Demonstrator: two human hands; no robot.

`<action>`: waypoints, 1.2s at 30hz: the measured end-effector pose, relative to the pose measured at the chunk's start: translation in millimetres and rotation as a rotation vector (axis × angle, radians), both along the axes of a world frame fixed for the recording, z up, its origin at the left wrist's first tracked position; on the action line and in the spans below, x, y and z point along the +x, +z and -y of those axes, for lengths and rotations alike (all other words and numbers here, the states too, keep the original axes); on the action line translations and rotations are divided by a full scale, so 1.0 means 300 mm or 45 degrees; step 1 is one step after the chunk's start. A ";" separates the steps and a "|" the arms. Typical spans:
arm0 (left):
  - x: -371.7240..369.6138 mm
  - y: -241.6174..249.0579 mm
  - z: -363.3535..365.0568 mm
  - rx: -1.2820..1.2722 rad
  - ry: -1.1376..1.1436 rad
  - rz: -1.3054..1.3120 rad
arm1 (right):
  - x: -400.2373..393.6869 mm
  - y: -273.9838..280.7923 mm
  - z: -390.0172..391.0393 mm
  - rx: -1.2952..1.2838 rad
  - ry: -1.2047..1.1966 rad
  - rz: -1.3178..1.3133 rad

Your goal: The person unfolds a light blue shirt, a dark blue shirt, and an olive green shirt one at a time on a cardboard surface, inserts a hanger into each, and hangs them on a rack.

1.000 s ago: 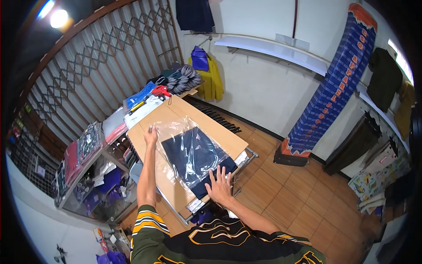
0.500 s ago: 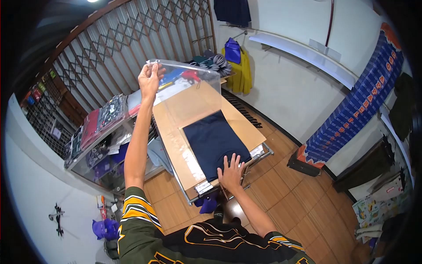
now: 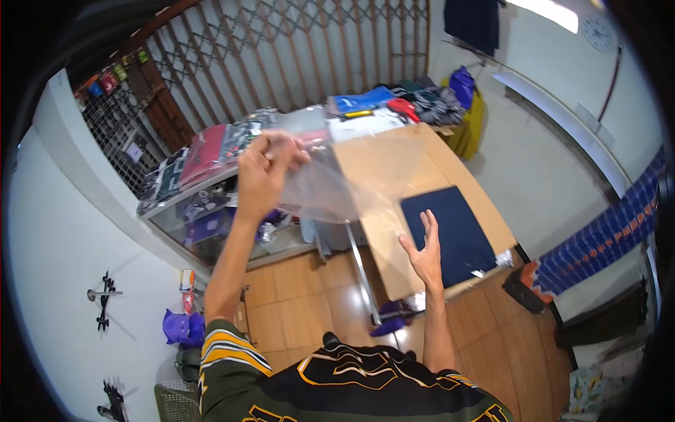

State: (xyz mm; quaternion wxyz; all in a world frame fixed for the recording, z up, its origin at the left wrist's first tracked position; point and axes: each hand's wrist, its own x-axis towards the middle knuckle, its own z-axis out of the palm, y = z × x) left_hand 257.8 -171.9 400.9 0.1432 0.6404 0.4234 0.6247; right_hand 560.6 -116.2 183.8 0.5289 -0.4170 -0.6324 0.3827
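My left hand (image 3: pixel 266 167) is raised in front of me and grips a clear plastic bag (image 3: pixel 325 184) by its edge. The bag hangs crumpled in the air, left of the wooden table (image 3: pixel 394 165). A folded navy garment (image 3: pixel 450 231) lies flat on the table's near right part. My right hand (image 3: pixel 424 252) hovers open with fingers spread, just left of the garment and off its surface.
A glass display counter (image 3: pixel 211 211) with red and dark packaged goods on top stands to the left. Blue and white packets and a red tool lie at the table's far end (image 3: pixel 373 112). A folding metal gate (image 3: pixel 295 49) runs behind. Wooden floor lies below.
My left hand has pulled the plastic bag off the garment, up and to the left. My right hand has lifted from the garment. My view has swung left.
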 end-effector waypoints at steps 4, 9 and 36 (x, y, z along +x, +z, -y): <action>-0.247 -0.118 0.170 -0.152 -0.045 0.067 | -0.324 -0.003 0.022 -0.280 0.467 -0.589; -0.520 -0.265 0.243 -0.346 0.030 0.134 | -0.544 -0.108 0.043 -0.336 0.470 -0.548; -1.216 -0.485 -0.934 -0.506 0.106 0.234 | -1.054 0.029 -1.061 -0.348 0.087 -0.373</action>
